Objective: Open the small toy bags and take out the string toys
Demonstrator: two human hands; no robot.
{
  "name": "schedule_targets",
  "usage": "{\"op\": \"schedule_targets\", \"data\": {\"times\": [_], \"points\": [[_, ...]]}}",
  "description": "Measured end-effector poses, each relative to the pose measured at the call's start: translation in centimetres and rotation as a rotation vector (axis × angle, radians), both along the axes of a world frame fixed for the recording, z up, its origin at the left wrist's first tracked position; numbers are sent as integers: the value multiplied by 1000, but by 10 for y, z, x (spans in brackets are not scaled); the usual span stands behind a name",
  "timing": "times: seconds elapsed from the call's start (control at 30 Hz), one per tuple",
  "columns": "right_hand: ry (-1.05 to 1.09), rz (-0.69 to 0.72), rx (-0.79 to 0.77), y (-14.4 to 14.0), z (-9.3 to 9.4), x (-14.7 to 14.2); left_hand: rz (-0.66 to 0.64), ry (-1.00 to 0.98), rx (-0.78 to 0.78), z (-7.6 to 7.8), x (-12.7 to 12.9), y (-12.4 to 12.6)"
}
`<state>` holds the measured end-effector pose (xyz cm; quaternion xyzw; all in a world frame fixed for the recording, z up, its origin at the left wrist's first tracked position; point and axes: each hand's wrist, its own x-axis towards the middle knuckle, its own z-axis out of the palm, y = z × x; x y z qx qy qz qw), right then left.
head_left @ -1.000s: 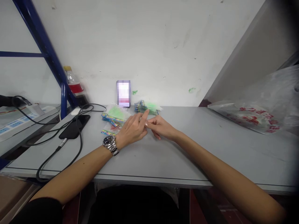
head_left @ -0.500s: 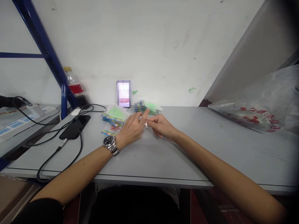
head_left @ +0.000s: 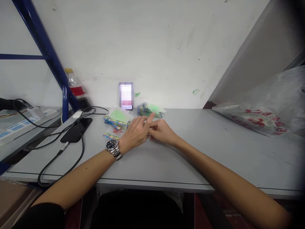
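Grey table [head_left: 214, 152] wide and bare at frame right. Left hand [head_left: 134, 133] and right hand [head_left: 162, 133] meet mid-frame, fingers curled together; grip unclear. Colourful packets [head_left: 114, 122] just left.

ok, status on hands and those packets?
Left hand and right hand together, pinching something small, unclear. Clear plastic packets with colourful strips beside the left hand. Grey table.

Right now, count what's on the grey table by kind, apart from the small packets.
Phones: 2, one black lying flat, one propped upright
Drink bottle: 1
Black cable: 1
Printed plastic bag: 1
Total: 5
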<state>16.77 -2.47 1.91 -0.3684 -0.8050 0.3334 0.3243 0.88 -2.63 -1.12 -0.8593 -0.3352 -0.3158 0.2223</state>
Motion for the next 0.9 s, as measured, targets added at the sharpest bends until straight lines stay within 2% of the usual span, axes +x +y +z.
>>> {"op": "schedule_targets", "data": {"times": [0.1, 0.27, 0.53, 0.73, 0.9], "points": [[72, -21, 52, 1, 3, 3, -8, -98, -45, -1, -1, 2], [178, -145, 132, 6, 7, 10, 12, -212, -136, -4, -4, 5], [244, -234, 187, 9, 8, 13, 9, -322, -173, -4, -3, 5], [201, -233, 179, 11, 8, 13, -31, -357, -196, -4, -1, 5], [50, -292, 207, 9, 10, 11, -54, -320, -193, -4, -1, 5]]}}
